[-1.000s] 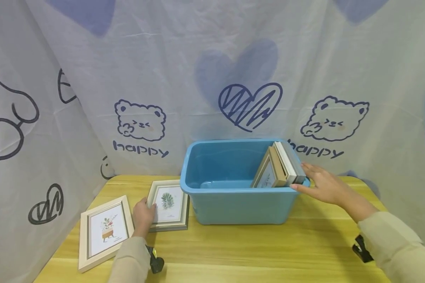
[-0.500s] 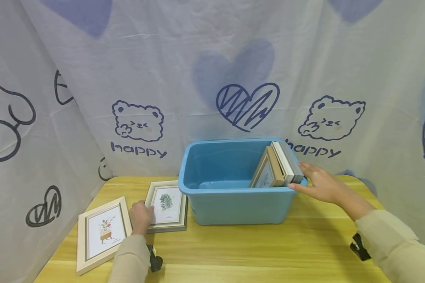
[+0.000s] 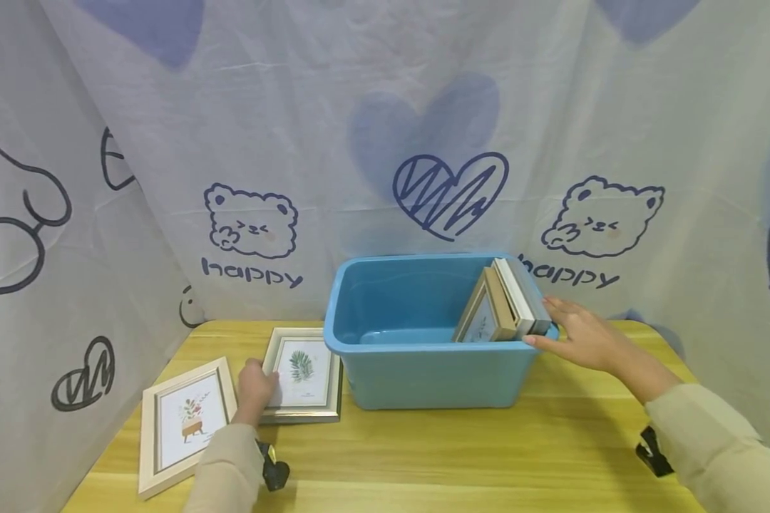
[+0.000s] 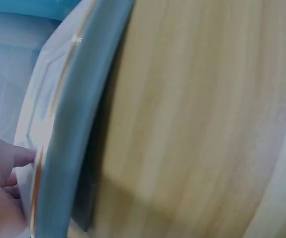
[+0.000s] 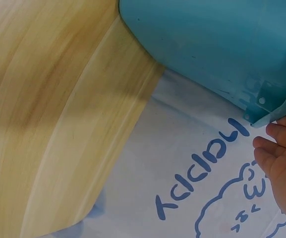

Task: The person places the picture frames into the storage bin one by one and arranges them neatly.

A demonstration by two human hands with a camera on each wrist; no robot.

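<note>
My left hand (image 3: 257, 385) grips the left edge of a cream picture frame (image 3: 301, 372) with a green leaf print, lying left of the blue bin. In the left wrist view the thumb (image 4: 23, 155) presses the frame's face; the other fingers are partly hidden. The blue bin (image 3: 433, 374) stands upright, with several picture frames (image 3: 507, 299) leaning against its right end. My right hand (image 3: 584, 335) rests at the bin's right rim, thumb near the front corner. The right wrist view shows its extended fingers (image 5: 280, 134) touching the rim from outside.
Another cream picture frame (image 3: 189, 420), with a potted flower print, lies at the far left of the wood-look table (image 3: 462, 463). A printed white curtain (image 3: 334, 128) hangs close behind and at both sides. A black device (image 3: 272, 467) is strapped at the left wrist.
My left forearm has shifted slightly left while the hand stays at the leaf frame's edge. The right hand and bin look unchanged.
</note>
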